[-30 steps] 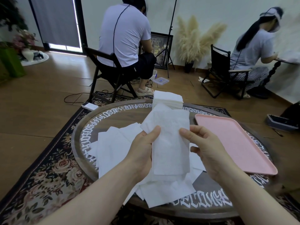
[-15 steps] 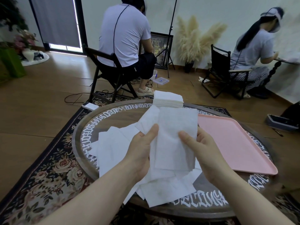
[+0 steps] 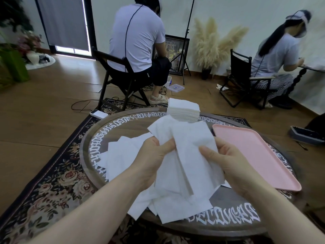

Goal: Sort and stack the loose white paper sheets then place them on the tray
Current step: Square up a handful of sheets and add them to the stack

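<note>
Both hands work above the middle of the round table (image 3: 91,138), raised clear of the surface. The left hand (image 3: 154,162) pinches a small bundle of white sheets (image 3: 168,173) between thumb and curled fingers; this grip appears to serve as the collecting point for the stack being built. The right hand (image 3: 226,164) holds one further sheet (image 3: 195,148) with the thumb on its face and the fingers behind, laying it over the bundle. The sheet overlaps the bundle at a slight angle, so its edges are not yet squared with the others.

More loose sheets (image 3: 123,155) lie spread on the table from the left of centre toward the near edge, some projecting past that edge. A squared stack of white sheets (image 3: 183,110) stands at the far edge. The pink tray (image 3: 253,152) rests along the right side of the table, with no sheets on it.

Open room: the tray lies just beside the right hand, with nothing between them. The overhanging sheets at the near edge could probably slip off if brushed.
</note>
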